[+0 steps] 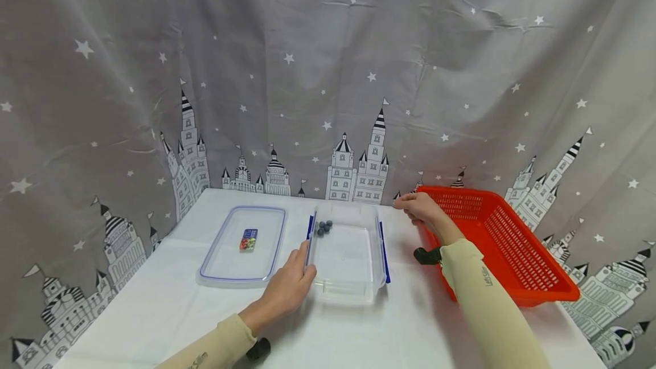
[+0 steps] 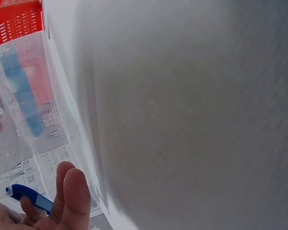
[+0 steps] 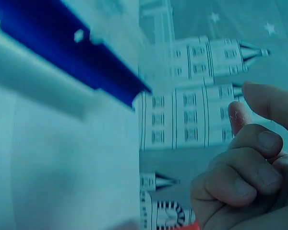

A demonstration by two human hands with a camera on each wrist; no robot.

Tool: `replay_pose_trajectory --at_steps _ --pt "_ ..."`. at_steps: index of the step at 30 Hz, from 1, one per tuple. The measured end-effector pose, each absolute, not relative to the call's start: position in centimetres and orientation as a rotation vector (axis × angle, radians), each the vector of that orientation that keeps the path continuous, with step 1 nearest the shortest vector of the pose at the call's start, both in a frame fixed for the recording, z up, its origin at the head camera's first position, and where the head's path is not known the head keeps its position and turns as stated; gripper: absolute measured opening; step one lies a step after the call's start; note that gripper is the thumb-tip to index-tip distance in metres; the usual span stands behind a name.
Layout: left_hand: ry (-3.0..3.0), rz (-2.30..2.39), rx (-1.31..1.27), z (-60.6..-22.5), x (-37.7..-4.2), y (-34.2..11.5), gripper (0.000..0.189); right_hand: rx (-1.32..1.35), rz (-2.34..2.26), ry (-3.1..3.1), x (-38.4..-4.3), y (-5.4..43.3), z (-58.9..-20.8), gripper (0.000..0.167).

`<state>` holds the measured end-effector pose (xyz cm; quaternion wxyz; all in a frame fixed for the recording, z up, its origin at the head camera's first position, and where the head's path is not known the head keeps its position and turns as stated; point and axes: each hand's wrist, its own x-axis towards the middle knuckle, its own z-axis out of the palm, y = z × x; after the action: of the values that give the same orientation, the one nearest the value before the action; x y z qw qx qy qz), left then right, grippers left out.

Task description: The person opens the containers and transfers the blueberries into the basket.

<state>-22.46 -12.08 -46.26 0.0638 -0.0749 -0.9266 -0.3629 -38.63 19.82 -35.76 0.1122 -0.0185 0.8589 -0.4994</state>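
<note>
A clear plastic food container (image 1: 343,289) with blue side latches stands lidless mid-table. Several small dark round berries (image 1: 324,228) are clustered in its far left corner. My left hand (image 1: 288,281) grips the container's left wall; in the left wrist view its fingers (image 2: 76,191) lie beside a blue latch (image 2: 33,196). Beyond the container's right side my right hand (image 1: 422,209) hovers near the red basket's rim. In the right wrist view three fingers (image 3: 240,167) of it are loosely bent, thumb and forefinger are apart, and nothing shows between them.
A clear lid (image 1: 217,263) with a blue seal and a fruit-picture label (image 1: 248,240) lies flat on the left. The red plastic basket (image 1: 512,232) stands at the right, under my right forearm. A grey castle-print curtain (image 1: 328,73) hangs behind the white table (image 1: 379,335).
</note>
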Motion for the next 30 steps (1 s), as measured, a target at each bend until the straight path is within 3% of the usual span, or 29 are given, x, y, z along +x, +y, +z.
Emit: replay_pose_trajectory --at_steps 10,18,25,30 --pt "-2.820 -1.101 -0.212 -46.3 -22.3 -12.0 0.062 -0.100 -1.560 2.371 -38.4 15.0 -36.4 0.034" --pt "-2.823 -1.096 -0.220 -46.3 -22.4 -11.9 0.062 -0.173 -1.604 2.306 -38.5 12.3 -37.1 0.024" --pt "-2.818 -1.098 -0.214 -46.1 -22.4 -12.0 0.062 -0.232 -1.617 2.237 -38.6 10.3 -37.7 0.032" --pt "-2.826 -1.105 -0.206 -46.1 -22.4 -12.1 0.063 -0.221 -1.589 2.281 -38.7 9.1 -38.4 0.025"
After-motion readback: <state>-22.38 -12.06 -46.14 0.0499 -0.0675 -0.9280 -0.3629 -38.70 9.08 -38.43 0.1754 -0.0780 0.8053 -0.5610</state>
